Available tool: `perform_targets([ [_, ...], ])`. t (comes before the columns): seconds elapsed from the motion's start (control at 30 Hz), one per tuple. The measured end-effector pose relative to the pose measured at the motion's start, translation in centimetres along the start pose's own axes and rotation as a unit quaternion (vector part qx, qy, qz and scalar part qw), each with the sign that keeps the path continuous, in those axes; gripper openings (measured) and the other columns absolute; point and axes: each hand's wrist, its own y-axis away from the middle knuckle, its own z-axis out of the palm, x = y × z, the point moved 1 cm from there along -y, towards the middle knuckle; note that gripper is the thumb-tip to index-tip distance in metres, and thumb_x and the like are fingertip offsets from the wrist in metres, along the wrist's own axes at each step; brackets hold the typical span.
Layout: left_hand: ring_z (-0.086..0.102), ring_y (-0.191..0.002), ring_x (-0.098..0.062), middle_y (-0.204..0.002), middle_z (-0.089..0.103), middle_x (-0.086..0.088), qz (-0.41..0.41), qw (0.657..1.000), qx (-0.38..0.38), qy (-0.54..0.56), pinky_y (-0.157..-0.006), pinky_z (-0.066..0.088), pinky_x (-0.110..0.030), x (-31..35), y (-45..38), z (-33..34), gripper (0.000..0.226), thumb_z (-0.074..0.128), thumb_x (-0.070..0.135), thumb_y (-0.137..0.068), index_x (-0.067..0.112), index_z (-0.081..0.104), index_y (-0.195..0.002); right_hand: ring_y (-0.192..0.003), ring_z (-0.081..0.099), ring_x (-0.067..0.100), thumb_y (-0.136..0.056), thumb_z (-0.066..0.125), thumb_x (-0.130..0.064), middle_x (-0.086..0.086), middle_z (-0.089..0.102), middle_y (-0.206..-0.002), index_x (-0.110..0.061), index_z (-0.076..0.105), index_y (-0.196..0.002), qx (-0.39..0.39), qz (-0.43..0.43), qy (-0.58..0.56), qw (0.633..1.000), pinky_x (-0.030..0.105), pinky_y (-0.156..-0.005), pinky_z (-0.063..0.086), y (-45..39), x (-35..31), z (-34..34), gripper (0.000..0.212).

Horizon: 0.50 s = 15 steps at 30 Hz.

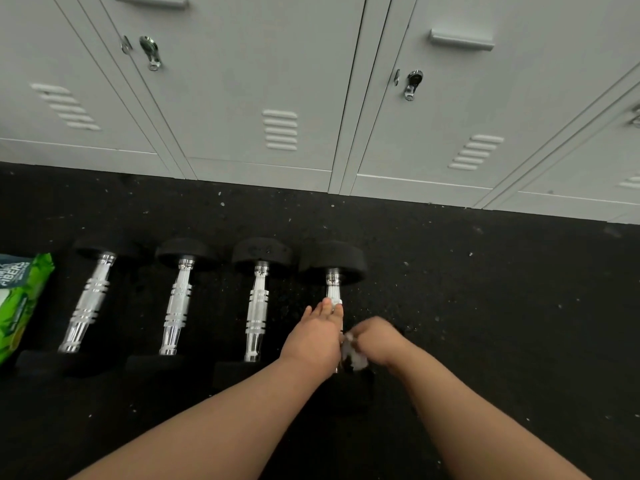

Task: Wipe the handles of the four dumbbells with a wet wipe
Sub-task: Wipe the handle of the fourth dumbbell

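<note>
Floor point(485, 306): black speckled rubber, on which four dumbbells are laid side by side, handles running from 6 to 12 o'clock.
Dumbbell row: first dumbbell point(90, 299) at 9 o'clock, second dumbbell point(179, 303) and third dumbbell point(257, 306) beside it, fourth dumbbell point(334, 282) at the right end, near the centre.
Left hand point(317, 337): laid flat on the fourth dumbbell's chrome handle, fingers extended toward 12 o'clock; nothing is gripped.
Right hand point(377, 341): closed around a crumpled white wet wipe point(353, 355), which is pressed against the near part of the same handle.
Wipe packet point(17, 303): green, seen at 9 o'clock, just beside the first dumbbell.
Lockers point(277, 98): grey doors with latches, ranged along 12 o'clock.
</note>
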Motion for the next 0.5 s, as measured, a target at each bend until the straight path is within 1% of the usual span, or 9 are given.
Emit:
perform_targets([
  [0.07,0.005,-0.148,-0.023,-0.16,0.002,-0.011,0.003,1.0,-0.001,-0.002,-0.119,0.003,-0.031,0.2,0.1,-0.1,0.065,0.043,0.017,-0.099,0.014,0.004,-0.152,-0.06,0.048,0.016,-0.088,0.049,-0.007,0.003,0.055,-0.064,-0.016,0.061,-0.064,0.074,-0.005,-0.114,0.991,0.029,-0.057,0.039,-0.8,-0.7,-0.4,0.029],
  [0.13,0.005,-0.148,-0.024,-0.16,0.001,-0.01,-0.005,1.0,-0.008,0.0,-0.119,0.004,-0.03,0.4,0.2,-0.2,0.066,0.044,0.016,-0.098,0.014,0.004,-0.152,-0.062,0.046,0.021,-0.087,0.049,-0.006,0.009,0.054,-0.064,-0.011,0.06,-0.062,0.081,-0.002,-0.149,0.985,0.03,-0.057,0.035,-1.3,-1.2,-0.4,0.027],
  [0.2,0.005,-0.148,-0.023,-0.16,0.001,-0.009,-0.01,1.0,-0.009,0.003,-0.119,0.005,-0.03,0.4,0.3,-0.3,0.067,0.045,0.015,-0.098,0.015,0.005,-0.152,-0.06,0.045,0.017,-0.086,0.048,-0.004,0.005,0.054,-0.064,-0.008,0.063,-0.069,0.035,0.005,-0.1,0.994,0.027,-0.055,0.035,-0.5,-1.3,-0.3,0.023],
  [0.23,0.005,-0.148,-0.022,-0.16,0.001,-0.009,-0.012,1.0,-0.008,0.005,-0.119,0.005,-0.03,0.4,0.3,-0.3,0.068,0.046,0.014,-0.098,0.016,0.005,-0.152,-0.061,0.046,0.014,-0.085,0.049,-0.003,0.003,0.055,-0.065,-0.005,0.066,-0.076,0.014,0.009,-0.057,0.998,0.026,-0.054,0.036,0.1,-1.2,-0.3,0.02],
  [0.27,0.004,-0.148,-0.022,-0.16,0.0,-0.008,-0.014,1.0,-0.008,0.008,-0.119,0.006,-0.03,0.4,0.3,-0.4,0.07,0.048,0.012,-0.097,0.017,0.004,-0.152,-0.062,0.048,0.013,-0.084,0.05,-0.003,0.002,0.056,-0.068,-0.003,0.069,-0.084,-0.002,0.013,-0.019,1.0,0.024,-0.055,0.038,0.5,-1.2,-0.4,0.018],
  [0.33,0.003,-0.148,-0.022,-0.16,-0.001,-0.007,-0.02,1.0,-0.01,0.012,-0.118,0.008,-0.031,0.4,0.3,-0.4,0.074,0.049,0.007,-0.095,0.018,0.003,-0.152,-0.068,0.053,0.012,-0.084,0.055,-0.005,0.002,0.06,-0.077,-0.006,0.07,-0.094,-0.022,0.023,0.029,0.999,0.023,-0.06,0.043,0.8,-1.0,-0.3,0.018],
  [0.37,0.003,-0.148,-0.022,-0.16,-0.002,-0.007,-0.021,1.0,-0.01,0.014,-0.118,0.009,-0.031,0.6,0.4,-0.4,0.073,0.047,0.006,-0.096,0.017,0.003,-0.152,-0.071,0.055,0.012,-0.084,0.057,-0.007,0.002,0.061,-0.079,-0.009,0.07,-0.095,-0.02,0.023,0.048,0.998,0.024,-0.062,0.044,0.9,-1.0,-0.2,0.017],
  [0.43,0.004,-0.148,-0.023,-0.16,0.0,-0.008,-0.022,1.0,-0.005,0.014,-0.118,0.008,-0.031,0.8,0.5,-0.6,0.068,0.043,0.007,-0.097,0.016,0.004,-0.152,-0.071,0.057,0.012,-0.087,0.057,-0.01,-0.001,0.06,-0.074,-0.012,0.07,-0.096,0.013,0.021,0.066,0.998,0.024,-0.06,0.045,0.6,-0.8,0.4,0.015],
  [0.5,0.004,-0.148,-0.024,-0.16,0.001,-0.009,-0.021,1.0,-0.001,0.013,-0.119,0.007,-0.031,1.0,0.5,-0.6,0.067,0.043,0.008,-0.098,0.015,0.005,-0.152,-0.065,0.056,0.012,-0.089,0.055,-0.011,-0.002,0.059,-0.068,-0.011,0.071,-0.094,0.039,0.031,0.031,0.998,0.025,-0.059,0.044,0.2,-0.5,1.2,0.016],
])
